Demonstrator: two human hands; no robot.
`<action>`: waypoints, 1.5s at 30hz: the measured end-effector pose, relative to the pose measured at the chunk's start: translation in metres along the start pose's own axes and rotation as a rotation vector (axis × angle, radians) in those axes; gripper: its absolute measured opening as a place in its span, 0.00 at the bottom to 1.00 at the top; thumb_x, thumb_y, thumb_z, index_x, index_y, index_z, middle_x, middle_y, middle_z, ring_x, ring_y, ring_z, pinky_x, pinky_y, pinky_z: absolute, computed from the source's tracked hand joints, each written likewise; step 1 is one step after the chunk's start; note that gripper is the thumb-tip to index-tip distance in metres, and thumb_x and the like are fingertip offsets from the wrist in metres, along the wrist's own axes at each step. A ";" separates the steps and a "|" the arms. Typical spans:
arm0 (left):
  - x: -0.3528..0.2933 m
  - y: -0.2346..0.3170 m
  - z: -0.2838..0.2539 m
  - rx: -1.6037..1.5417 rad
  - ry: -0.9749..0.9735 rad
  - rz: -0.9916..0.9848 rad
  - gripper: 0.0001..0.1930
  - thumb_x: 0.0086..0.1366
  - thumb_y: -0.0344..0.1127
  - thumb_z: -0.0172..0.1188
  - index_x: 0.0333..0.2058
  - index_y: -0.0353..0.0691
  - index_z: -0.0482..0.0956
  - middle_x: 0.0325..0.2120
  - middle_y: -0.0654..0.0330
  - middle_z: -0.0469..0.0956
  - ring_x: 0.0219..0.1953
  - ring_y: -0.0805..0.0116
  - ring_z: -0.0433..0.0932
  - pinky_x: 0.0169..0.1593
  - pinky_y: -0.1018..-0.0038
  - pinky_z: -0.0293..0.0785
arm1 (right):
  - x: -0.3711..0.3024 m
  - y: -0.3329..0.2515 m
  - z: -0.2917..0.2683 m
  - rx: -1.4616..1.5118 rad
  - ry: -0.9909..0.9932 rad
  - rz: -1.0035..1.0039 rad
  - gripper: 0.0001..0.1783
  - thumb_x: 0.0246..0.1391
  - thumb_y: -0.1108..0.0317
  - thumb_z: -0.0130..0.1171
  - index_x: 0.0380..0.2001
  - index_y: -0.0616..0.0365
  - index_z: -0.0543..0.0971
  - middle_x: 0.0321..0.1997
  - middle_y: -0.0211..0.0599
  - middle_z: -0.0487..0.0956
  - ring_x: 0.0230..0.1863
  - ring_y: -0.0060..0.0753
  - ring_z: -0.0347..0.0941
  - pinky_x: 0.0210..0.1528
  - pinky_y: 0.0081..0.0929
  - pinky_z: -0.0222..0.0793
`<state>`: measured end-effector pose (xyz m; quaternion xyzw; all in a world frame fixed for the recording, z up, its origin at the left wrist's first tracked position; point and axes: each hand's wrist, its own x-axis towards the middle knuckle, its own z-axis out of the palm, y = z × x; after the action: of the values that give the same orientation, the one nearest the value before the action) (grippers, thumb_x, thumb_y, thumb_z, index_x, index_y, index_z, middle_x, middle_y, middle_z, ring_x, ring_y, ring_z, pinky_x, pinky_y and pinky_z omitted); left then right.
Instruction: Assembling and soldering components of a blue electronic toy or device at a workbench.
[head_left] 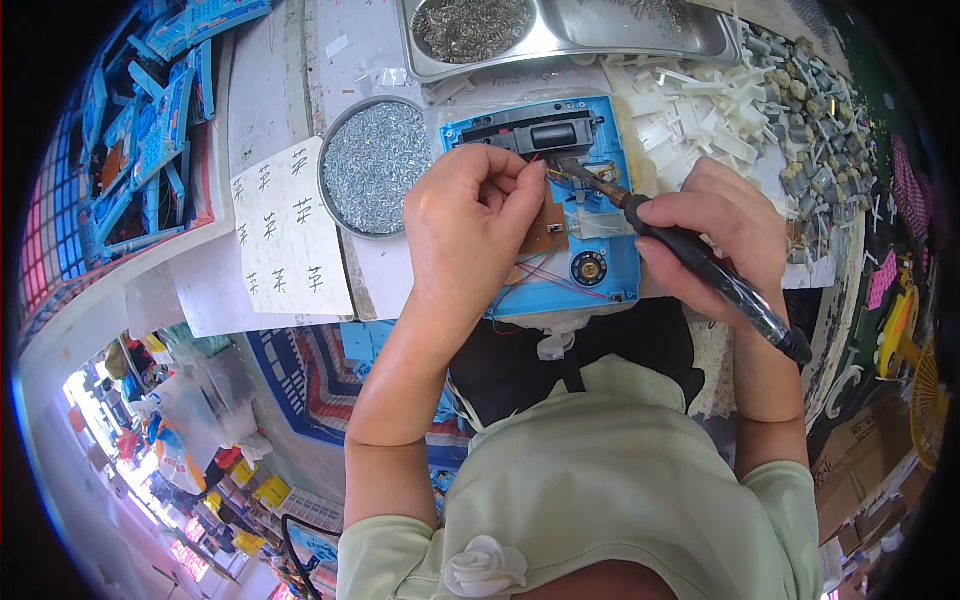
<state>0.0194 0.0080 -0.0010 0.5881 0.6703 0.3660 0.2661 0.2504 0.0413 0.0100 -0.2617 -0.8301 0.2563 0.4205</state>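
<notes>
A blue plastic housing (624, 270) lies open on the bench in front of me. It holds a black plastic part (548, 135), a brown circuit board (545, 232), a small round speaker (589, 267) and thin loose wires (560, 283). My left hand (470, 215) is over its left side, thumb and forefinger pinched on a thin red wire (534, 158). My right hand (722, 235) grips the black handle of a soldering iron (690, 250). The iron's metal tip points left into the housing, close to my left fingertips. My left hand hides part of the board.
Left of the housing stands a round tray of small screws (375, 165) beside a handwritten sheet (290, 235). A metal tray (570, 50) of small metal parts lies behind. White plastic pieces (700, 115) and small motors (810, 150) pile up at right; blue housings (150, 150) at far left.
</notes>
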 end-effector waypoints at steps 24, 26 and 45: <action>0.000 -0.001 0.006 0.063 0.068 0.087 0.07 0.56 0.27 0.72 0.25 0.38 0.80 0.20 0.61 0.77 0.19 0.71 0.76 0.26 0.74 0.72 | 0.002 0.002 0.004 -0.010 0.005 0.007 0.17 0.42 0.75 0.74 0.39 0.56 0.83 0.25 0.33 0.78 0.22 0.38 0.70 0.25 0.30 0.66; -0.001 0.000 0.007 0.059 0.073 0.082 0.07 0.56 0.27 0.72 0.25 0.37 0.80 0.20 0.61 0.77 0.20 0.71 0.77 0.26 0.74 0.73 | 0.002 0.001 0.003 -0.017 0.012 -0.013 0.17 0.42 0.75 0.74 0.39 0.56 0.83 0.25 0.33 0.78 0.22 0.38 0.69 0.24 0.30 0.65; -0.002 0.005 0.004 0.060 0.058 0.023 0.07 0.56 0.28 0.72 0.27 0.37 0.81 0.20 0.60 0.78 0.20 0.72 0.77 0.27 0.75 0.73 | -0.016 -0.006 -0.015 0.004 0.088 -0.008 0.17 0.43 0.77 0.73 0.39 0.63 0.82 0.24 0.36 0.78 0.20 0.35 0.67 0.23 0.29 0.60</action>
<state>0.0260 0.0066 0.0000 0.5927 0.6815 0.3659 0.2245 0.2696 0.0292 0.0123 -0.2685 -0.8112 0.2446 0.4584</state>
